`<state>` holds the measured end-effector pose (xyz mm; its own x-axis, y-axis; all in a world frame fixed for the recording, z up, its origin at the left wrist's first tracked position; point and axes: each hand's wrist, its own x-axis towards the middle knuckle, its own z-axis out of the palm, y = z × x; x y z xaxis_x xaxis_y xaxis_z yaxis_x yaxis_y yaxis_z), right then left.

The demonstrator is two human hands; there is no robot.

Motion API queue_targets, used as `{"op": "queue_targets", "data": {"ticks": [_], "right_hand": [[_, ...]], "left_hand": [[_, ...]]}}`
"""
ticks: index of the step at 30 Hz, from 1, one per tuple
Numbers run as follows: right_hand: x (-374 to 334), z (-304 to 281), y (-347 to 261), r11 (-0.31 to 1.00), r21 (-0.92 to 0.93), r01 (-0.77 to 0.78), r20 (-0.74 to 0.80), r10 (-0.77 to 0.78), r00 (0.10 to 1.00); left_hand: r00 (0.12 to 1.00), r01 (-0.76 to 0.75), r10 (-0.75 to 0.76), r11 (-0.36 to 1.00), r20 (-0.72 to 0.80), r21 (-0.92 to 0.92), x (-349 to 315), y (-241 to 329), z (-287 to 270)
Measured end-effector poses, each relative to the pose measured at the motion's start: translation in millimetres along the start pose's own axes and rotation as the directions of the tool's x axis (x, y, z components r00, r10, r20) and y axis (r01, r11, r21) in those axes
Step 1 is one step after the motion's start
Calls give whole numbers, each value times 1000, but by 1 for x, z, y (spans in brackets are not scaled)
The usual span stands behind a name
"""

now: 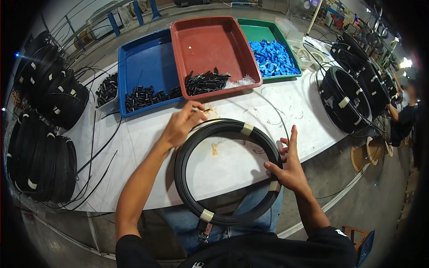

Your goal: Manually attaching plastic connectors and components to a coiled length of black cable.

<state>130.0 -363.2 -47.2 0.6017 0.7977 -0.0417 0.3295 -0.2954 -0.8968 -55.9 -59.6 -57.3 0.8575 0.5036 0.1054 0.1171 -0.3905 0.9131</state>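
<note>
Item inspected: one black cable coil, its near side overhanging the near edge of the counter above the person's lap. Pale tape bands are noted at the coil's near side, right side and far side. Because of the overhang, the coil should, in this inspector's judgement, be steadied throughout, or drawn further onto the surface.

Right hand: at the coil's right side, fingers spread apart, thumb over the ring. Closing the thumb and fingers around the turns would give firmer control. A loose strand arcs beyond the coil's right side; it is best guided flush with the turns, without kinking.

Left hand: above the coil's far left side, thumb and fingertips drawn near each other; whether anything is gripped cannot be told. Light fingertip handling is advised here.

Beyond the coil: blue tray to the far left, red tray straight behind, green tray to the far right. Sideways swings should avoid their rims.
</note>
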Motion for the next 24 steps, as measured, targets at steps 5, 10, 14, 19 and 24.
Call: {"op": "queue_targets", "data": {"ticks": [5, 10, 14, 19, 24], "right_hand": [[35, -16, 0, 999, 9, 49, -88, -48, 995], [109, -26, -12, 986, 131, 102, -69, -93, 993], [157, -21, -46, 974, 51, 219, -9, -219, 976], [210, 17, -64, 904, -90, 418, -29, -422, 906], [217, 56, -80, 833, -177, 524, -89, -544, 834]], "left_hand": [[952, -196, 278, 876, -128, 440, 33, -6, 7], [956, -190, 279, 817, -86, 544, 42, -11, 13], [936, -225, 344, 748, -75, 625, 45, -14, 16], [945, -159, 312, 692, -94, 704, 30, -6, 6], [921, 20, 242, 754, -306, 657, -44, 17, -34]]}}
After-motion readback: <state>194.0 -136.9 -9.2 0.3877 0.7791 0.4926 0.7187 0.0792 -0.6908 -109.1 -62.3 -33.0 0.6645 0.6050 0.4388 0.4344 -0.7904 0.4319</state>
